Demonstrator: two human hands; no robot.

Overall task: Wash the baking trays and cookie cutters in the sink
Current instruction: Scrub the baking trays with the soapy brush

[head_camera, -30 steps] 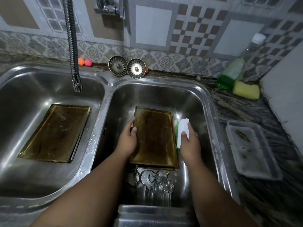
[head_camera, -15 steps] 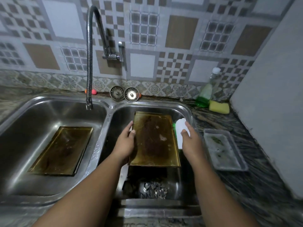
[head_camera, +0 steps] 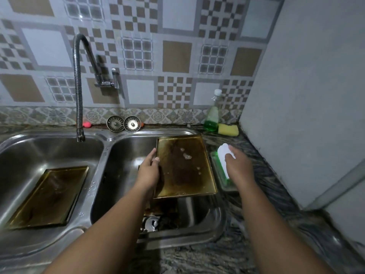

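Observation:
My left hand (head_camera: 148, 171) grips the left edge of a stained brown baking tray (head_camera: 184, 167) and holds it raised over the right basin (head_camera: 126, 175) of the steel sink. Below it another tray (head_camera: 161, 207) lies partly hidden, with metal cookie cutters (head_camera: 156, 223) near the drain. A second brown tray (head_camera: 47, 196) lies flat in the left basin. My right hand (head_camera: 238, 167) grips a white-handled scrub brush with green bristles (head_camera: 223, 155), held over a clear plastic container (head_camera: 224, 178) on the counter.
A flexible chrome tap (head_camera: 79, 91) hangs over the left basin. Two sink strainers (head_camera: 124, 124) lean on the back ledge. A green dish soap bottle (head_camera: 212, 115) and yellow sponge (head_camera: 228, 129) stand at the back right. A grey wall panel (head_camera: 306, 95) bounds the right side.
The left hand has lifted the tray up and to the right, out of the right basin. The right hand has carried the brush rightward over the plastic container. The head has tilted up.

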